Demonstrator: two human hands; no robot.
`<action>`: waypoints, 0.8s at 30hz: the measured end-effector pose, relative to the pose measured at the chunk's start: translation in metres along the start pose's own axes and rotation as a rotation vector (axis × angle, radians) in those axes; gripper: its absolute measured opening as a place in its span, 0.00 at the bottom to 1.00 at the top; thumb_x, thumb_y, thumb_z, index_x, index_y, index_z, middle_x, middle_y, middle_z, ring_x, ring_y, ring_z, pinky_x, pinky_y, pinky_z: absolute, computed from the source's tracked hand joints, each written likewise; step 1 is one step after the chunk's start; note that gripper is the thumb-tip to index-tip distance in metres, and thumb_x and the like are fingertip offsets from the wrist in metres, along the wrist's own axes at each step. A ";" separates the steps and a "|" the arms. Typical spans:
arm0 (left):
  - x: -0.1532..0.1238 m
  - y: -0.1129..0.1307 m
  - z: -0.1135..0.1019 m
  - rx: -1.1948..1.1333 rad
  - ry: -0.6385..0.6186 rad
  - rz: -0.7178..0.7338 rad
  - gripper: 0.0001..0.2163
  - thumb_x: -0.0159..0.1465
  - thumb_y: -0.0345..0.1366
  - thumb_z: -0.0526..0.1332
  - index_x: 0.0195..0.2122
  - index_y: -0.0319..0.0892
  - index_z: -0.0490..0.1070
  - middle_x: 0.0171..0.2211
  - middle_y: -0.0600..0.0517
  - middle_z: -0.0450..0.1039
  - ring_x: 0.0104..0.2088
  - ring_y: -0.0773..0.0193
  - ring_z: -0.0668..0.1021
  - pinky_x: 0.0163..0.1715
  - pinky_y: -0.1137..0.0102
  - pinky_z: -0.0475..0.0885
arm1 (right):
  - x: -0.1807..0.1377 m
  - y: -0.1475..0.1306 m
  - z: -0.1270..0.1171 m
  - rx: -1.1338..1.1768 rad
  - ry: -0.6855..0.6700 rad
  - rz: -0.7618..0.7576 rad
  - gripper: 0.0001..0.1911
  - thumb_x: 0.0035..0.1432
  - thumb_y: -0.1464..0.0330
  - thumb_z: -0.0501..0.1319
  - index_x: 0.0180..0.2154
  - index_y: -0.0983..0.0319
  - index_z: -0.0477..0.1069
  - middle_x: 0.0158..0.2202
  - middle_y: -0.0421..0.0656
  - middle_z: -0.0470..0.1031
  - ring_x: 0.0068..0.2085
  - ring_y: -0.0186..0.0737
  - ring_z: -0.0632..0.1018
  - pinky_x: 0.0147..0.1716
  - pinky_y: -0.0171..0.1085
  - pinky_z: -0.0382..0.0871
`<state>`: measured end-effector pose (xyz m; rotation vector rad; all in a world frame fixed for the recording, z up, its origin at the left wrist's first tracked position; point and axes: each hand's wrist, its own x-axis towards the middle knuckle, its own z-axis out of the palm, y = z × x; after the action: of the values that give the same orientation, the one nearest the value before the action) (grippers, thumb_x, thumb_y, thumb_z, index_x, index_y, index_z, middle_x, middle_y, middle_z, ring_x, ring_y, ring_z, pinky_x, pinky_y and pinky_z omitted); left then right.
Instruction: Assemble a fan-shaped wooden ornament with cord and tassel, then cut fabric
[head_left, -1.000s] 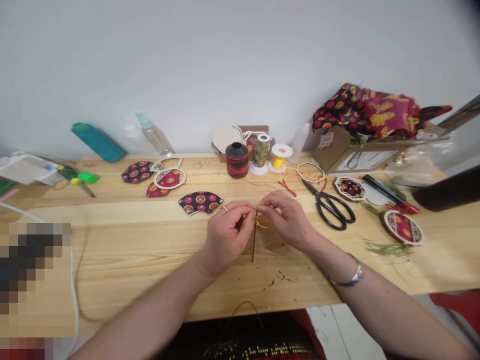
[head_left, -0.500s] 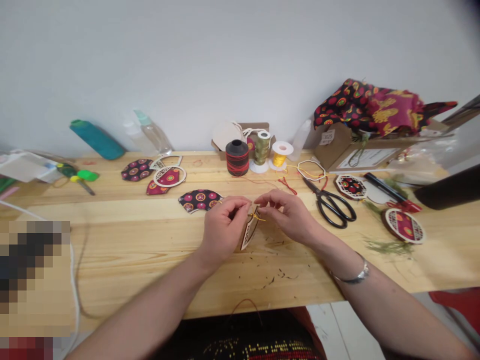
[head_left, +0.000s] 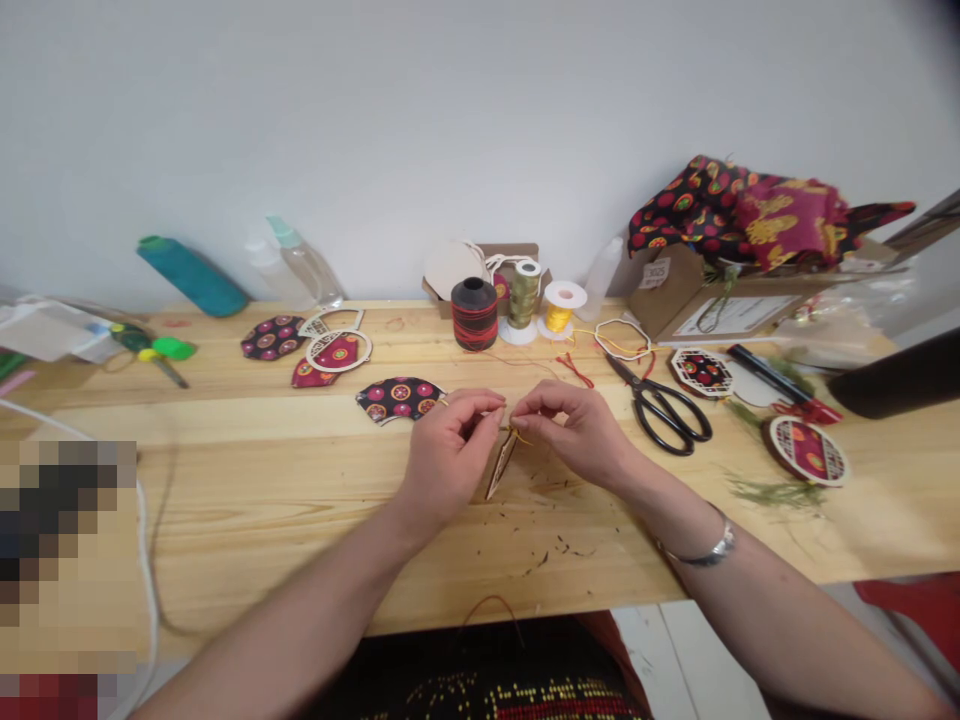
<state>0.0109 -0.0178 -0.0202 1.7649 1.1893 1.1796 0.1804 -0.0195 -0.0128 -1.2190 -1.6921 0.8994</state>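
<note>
Both my hands meet over the middle of the wooden table [head_left: 247,500]. My left hand [head_left: 450,455] and my right hand [head_left: 577,430] each pinch a thin yellow thread [head_left: 517,432] tied at the top of a small flat wooden ornament [head_left: 501,466]. The ornament hangs edge-on between my fingers, just above the tabletop. A dark patterned fabric piece [head_left: 399,398] lies just behind my left hand. Black scissors [head_left: 664,410] lie to the right of my right hand.
Thread spools stand at the back: dark red [head_left: 474,315], green-gold [head_left: 524,296], yellow [head_left: 559,312]. More fabric-covered ornaments [head_left: 330,355] lie back left, and two finished ones [head_left: 808,452] on the right. A cardboard box with patterned fabric [head_left: 742,220] sits back right. A teal spool [head_left: 191,277] lies far left.
The ornament turned from hanging straight and edge-on to tilted, showing part of its pale face. Both hands shifted slightly while staying pinched on the thread.
</note>
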 end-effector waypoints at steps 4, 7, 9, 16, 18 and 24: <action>0.002 0.002 -0.002 0.032 -0.098 -0.098 0.08 0.58 0.34 0.60 0.34 0.38 0.77 0.33 0.47 0.79 0.33 0.62 0.78 0.34 0.68 0.72 | 0.002 0.006 0.000 0.008 0.050 -0.010 0.03 0.50 0.73 0.66 0.26 0.60 0.76 0.33 0.41 0.73 0.35 0.36 0.73 0.34 0.37 0.65; 0.004 0.005 -0.004 -0.001 -0.183 -0.221 0.10 0.57 0.37 0.61 0.35 0.38 0.78 0.32 0.47 0.80 0.31 0.61 0.78 0.33 0.68 0.72 | 0.003 0.006 0.000 0.037 0.033 -0.017 0.04 0.50 0.74 0.65 0.26 0.60 0.76 0.34 0.42 0.74 0.36 0.36 0.73 0.34 0.37 0.65; 0.006 0.008 -0.005 -0.048 -0.232 -0.291 0.10 0.57 0.37 0.62 0.35 0.38 0.79 0.32 0.48 0.80 0.31 0.62 0.78 0.33 0.68 0.71 | 0.003 0.006 0.000 0.047 0.027 -0.021 0.05 0.50 0.74 0.64 0.26 0.60 0.75 0.34 0.42 0.74 0.36 0.36 0.73 0.34 0.37 0.66; 0.009 0.012 -0.008 -0.183 -0.293 -0.475 0.08 0.54 0.38 0.65 0.32 0.41 0.80 0.29 0.52 0.80 0.28 0.64 0.76 0.30 0.70 0.69 | 0.003 0.006 0.000 0.051 0.032 -0.015 0.05 0.50 0.75 0.64 0.26 0.61 0.75 0.34 0.42 0.74 0.34 0.34 0.72 0.32 0.35 0.66; 0.008 0.008 -0.007 -0.271 -0.290 -0.511 0.08 0.53 0.39 0.67 0.32 0.42 0.80 0.29 0.52 0.80 0.28 0.65 0.76 0.30 0.70 0.68 | 0.003 0.007 0.001 0.054 0.033 -0.021 0.05 0.50 0.75 0.64 0.26 0.61 0.75 0.34 0.41 0.74 0.34 0.34 0.72 0.32 0.35 0.66; 0.008 0.001 -0.001 -0.496 -0.244 -0.582 0.07 0.48 0.35 0.70 0.29 0.42 0.80 0.26 0.52 0.78 0.23 0.70 0.72 0.25 0.73 0.64 | 0.003 0.006 0.001 0.065 0.037 -0.026 0.04 0.50 0.75 0.65 0.26 0.60 0.76 0.34 0.42 0.74 0.35 0.35 0.73 0.32 0.35 0.66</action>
<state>0.0115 -0.0107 -0.0166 1.0535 1.0469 0.7909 0.1810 -0.0154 -0.0183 -1.1613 -1.6330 0.9038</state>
